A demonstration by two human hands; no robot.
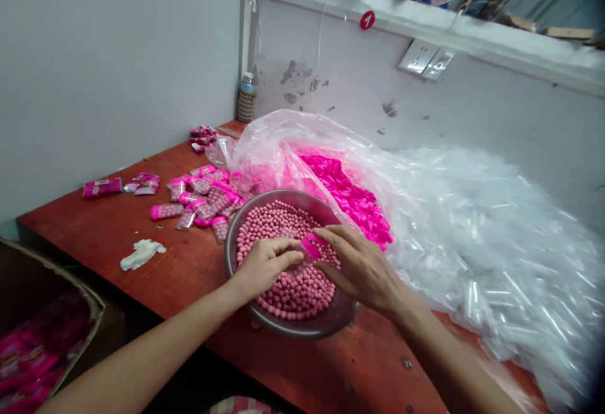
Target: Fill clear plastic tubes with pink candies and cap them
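Above a grey bowl (347,319) of small pink balls (295,297), both hands meet at a small clear plastic container with a pink cap (311,246). My left hand (265,266) is closed, pinching the container between thumb and fingers. My right hand (362,266) comes from the other side, its fingertips and thumb around the cap. The container's clear body is partly hidden by my left fingers and blends with the balls behind it. Left of the bowl lies a pile of filled, pink-capped containers (208,196).
A clear bag of pink caps (347,196) lies open behind the bowl. Clear empty containers (496,256) are heaped at right. Pink packets (103,188) and a crumpled white glove-like piece (142,254) lie on the red table (118,218). A cardboard box (101,326) holds pink packs at lower left.
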